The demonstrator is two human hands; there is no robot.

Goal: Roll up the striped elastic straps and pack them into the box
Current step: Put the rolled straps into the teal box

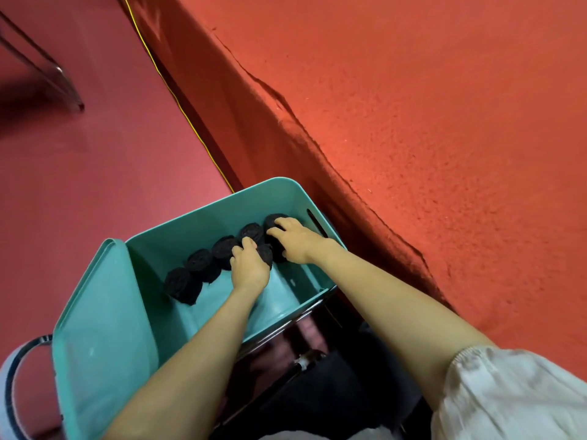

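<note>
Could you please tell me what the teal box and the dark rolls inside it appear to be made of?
The box looks like moulded plastic with a smooth, slightly glossy finish: rounded corners, a cut handle slot, soft highlights. The rolls look like woven textile, matte and fuzzy at the edges; stripes are not discernible here.

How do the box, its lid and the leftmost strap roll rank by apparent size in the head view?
Largest: box.
Next: lid, partly out of frame and nearer the camera, so that gap is unsure.
Smallest: leftmost strap roll.
</note>
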